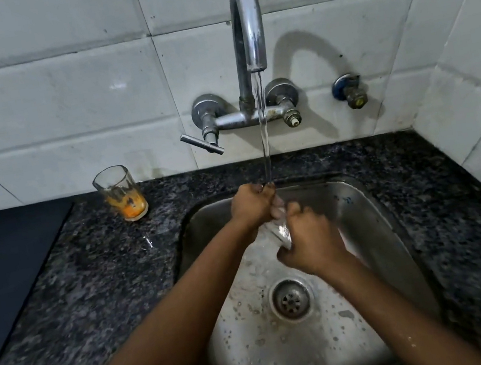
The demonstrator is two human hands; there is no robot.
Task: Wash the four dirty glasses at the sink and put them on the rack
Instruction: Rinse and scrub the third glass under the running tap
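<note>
Over the steel sink (pixel 367 224) I hold a clear glass (pixel 280 231) tilted under the running tap. My left hand (pixel 251 204) grips its upper end, where the water stream (pixel 264 133) lands. My right hand (pixel 309 239) curls round its lower end. Most of the glass is hidden between my hands. A dirty glass (pixel 122 194) with orange residue at the bottom stands upright on the counter left of the sink. No rack is in view.
The curved chrome faucet (pixel 248 25) is mounted on the white tiled wall, its lever handle (pixel 202 144) pointing left. The drain (pixel 290 299) lies in the sink floor. Dark speckled granite counter (pixel 106 284) surrounds the sink, and a black surface (pixel 2 270) lies at the left.
</note>
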